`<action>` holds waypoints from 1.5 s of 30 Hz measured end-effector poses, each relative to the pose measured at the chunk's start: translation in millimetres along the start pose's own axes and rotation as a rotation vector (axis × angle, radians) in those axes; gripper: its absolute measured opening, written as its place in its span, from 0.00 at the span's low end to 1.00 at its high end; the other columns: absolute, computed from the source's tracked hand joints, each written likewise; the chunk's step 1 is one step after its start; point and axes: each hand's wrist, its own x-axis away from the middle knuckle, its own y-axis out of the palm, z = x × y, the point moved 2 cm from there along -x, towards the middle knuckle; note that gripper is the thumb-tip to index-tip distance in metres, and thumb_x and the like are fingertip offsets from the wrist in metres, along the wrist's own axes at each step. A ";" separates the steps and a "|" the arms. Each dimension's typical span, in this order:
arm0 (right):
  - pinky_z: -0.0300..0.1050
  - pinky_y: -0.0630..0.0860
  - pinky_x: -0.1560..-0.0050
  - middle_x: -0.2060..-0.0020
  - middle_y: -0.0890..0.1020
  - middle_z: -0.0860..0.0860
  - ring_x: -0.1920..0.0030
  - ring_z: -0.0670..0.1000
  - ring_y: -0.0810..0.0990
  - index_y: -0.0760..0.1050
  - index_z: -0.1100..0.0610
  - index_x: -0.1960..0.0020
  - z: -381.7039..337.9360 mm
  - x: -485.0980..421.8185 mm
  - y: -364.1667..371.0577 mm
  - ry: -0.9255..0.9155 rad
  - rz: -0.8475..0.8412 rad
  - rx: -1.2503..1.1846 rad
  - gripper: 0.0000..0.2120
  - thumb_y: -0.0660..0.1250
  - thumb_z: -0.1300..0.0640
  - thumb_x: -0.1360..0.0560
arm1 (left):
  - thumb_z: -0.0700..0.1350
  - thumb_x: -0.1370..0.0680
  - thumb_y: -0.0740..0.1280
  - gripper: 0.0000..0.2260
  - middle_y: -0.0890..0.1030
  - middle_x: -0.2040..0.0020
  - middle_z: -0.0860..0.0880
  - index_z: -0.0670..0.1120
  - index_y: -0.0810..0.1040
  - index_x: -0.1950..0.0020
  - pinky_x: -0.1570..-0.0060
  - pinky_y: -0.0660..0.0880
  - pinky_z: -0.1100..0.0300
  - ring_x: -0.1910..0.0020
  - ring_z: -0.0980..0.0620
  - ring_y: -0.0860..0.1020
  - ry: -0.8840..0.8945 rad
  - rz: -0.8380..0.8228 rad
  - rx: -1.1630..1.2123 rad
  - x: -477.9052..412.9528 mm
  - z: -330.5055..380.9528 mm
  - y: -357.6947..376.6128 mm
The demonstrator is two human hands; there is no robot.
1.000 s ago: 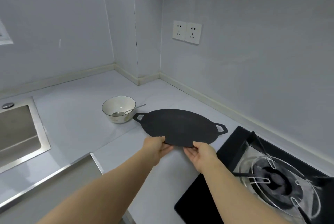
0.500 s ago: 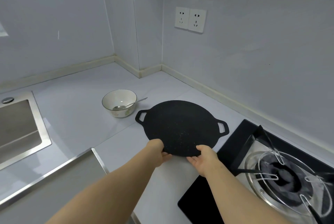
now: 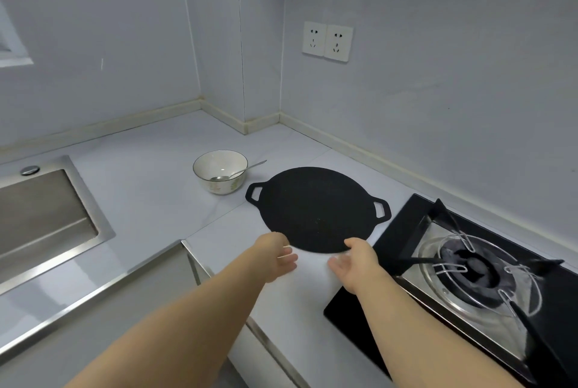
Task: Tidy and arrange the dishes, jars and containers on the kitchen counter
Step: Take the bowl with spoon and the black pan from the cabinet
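Note:
A flat black griddle pan [image 3: 316, 207] with two loop handles lies on the white counter [image 3: 150, 187], just left of the stove. My left hand [image 3: 276, 256] hovers at its near left rim with fingers loose and nothing in them. My right hand [image 3: 355, 262] is open, palm up, at the near right rim, its thumb close to the pan's edge. Behind the pan to the left stands a white bowl [image 3: 220, 170] with a metal spoon [image 3: 240, 171] leaning in it.
A black gas stove [image 3: 469, 265] with a metal burner grate fills the right side. A steel sink [image 3: 40, 215] is set into the counter at the left. Two wall sockets [image 3: 327, 41] are mounted above the corner. The counter's steel front edge runs below my arms.
Both hands held the pan's near rim and tilted it up; now the pan lies flat on the counter and both hands have let go and drawn back slightly.

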 end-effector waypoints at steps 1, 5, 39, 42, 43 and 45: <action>0.50 0.75 0.44 0.36 0.71 0.61 0.39 0.59 0.74 0.64 0.61 0.30 4.5 9.0 -0.7 -0.010 -0.002 0.000 0.21 0.60 0.63 0.22 | 0.35 0.21 0.58 0.14 0.76 0.39 0.39 0.37 0.69 0.35 0.45 0.75 0.51 0.40 0.43 0.77 0.007 -0.015 -0.038 4.5 -4.3 -5.3; 0.50 0.76 0.46 0.41 0.75 0.60 0.43 0.59 0.77 0.66 0.62 0.32 34.4 53.6 -1.8 -0.071 -0.021 0.016 0.18 0.58 0.63 0.21 | 0.36 0.20 0.58 0.09 0.77 0.53 0.43 0.38 0.72 0.41 0.49 0.74 0.53 0.50 0.46 0.78 0.071 -0.065 -0.159 30.4 -19.9 -31.0; 0.40 0.69 0.66 0.64 0.75 0.52 0.66 0.50 0.74 0.69 0.56 0.60 345.2 246.5 -103.7 0.114 0.174 0.182 0.09 0.57 0.57 0.21 | 0.49 0.19 0.57 0.18 0.78 0.40 0.39 0.36 0.74 0.39 0.51 0.71 0.58 0.42 0.41 0.76 0.369 -0.114 -1.379 138.8 -258.3 -235.3; 0.41 0.70 0.66 0.64 0.76 0.52 0.66 0.50 0.75 0.69 0.56 0.59 349.3 253.5 -112.7 0.106 0.175 0.194 0.08 0.58 0.58 0.22 | 0.48 0.19 0.58 0.16 0.78 0.41 0.40 0.37 0.74 0.39 0.52 0.72 0.58 0.42 0.42 0.76 0.434 -0.101 -1.493 142.0 -259.1 -234.1; 0.40 0.70 0.66 0.64 0.76 0.52 0.66 0.50 0.75 0.69 0.56 0.59 350.1 256.3 -115.5 0.107 0.173 0.198 0.08 0.58 0.58 0.22 | 0.47 0.19 0.59 0.16 0.78 0.41 0.40 0.38 0.74 0.39 0.51 0.72 0.58 0.42 0.43 0.76 0.453 -0.094 -1.524 142.5 -258.6 -233.6; 0.40 0.70 0.66 0.65 0.76 0.52 0.67 0.50 0.74 0.69 0.57 0.60 351.7 261.6 -123.4 0.102 0.171 0.202 0.09 0.58 0.59 0.22 | 0.47 0.19 0.59 0.15 0.78 0.41 0.40 0.38 0.74 0.40 0.52 0.72 0.58 0.42 0.43 0.77 0.472 -0.064 -1.579 144.6 -260.4 -231.3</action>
